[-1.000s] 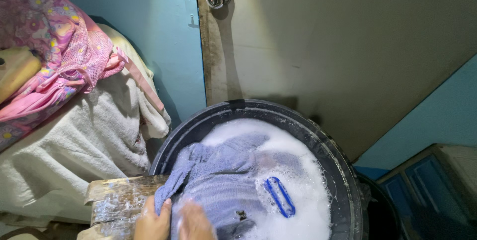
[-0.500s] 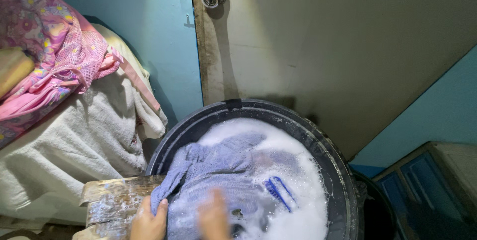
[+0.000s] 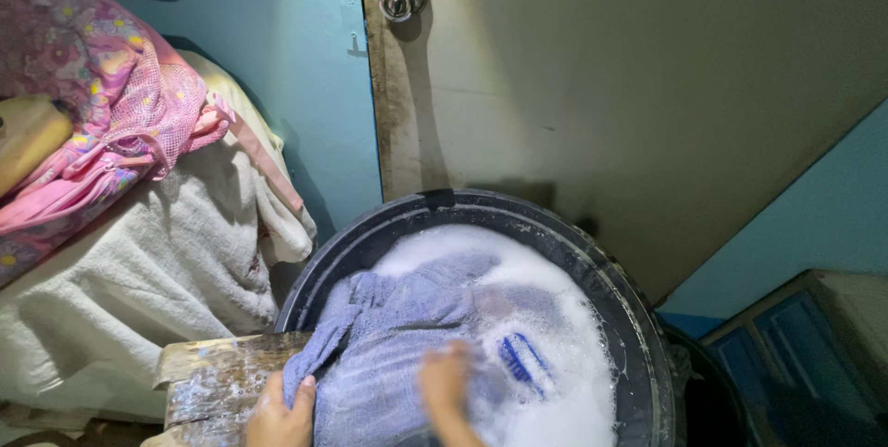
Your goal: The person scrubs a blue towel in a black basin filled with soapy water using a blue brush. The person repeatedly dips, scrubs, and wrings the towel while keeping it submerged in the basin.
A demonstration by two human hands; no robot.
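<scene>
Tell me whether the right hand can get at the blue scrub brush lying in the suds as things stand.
Probably yes. The right hand lies on the wet blue-grey cloth just beside the blue brush, which floats uncovered on the foam in the black basin. Nothing lies between them, though the hand is blurred.

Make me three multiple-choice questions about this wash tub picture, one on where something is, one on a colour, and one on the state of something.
1. Where does the wooden board lie?
A. at the tub's left edge
B. against the door
C. on the pink bundle

2. What colour is the cloth under the hands?
A. red
B. pale blue-grey
C. yellow

3. How is the water in the black tub?
A. clear
B. frozen
C. covered in white suds

Answers: 1 A, the board juts out by the left hand at the rim. 2 B, the wet cloth is blue-grey. 3 C, foam surrounds the right hand.
</scene>
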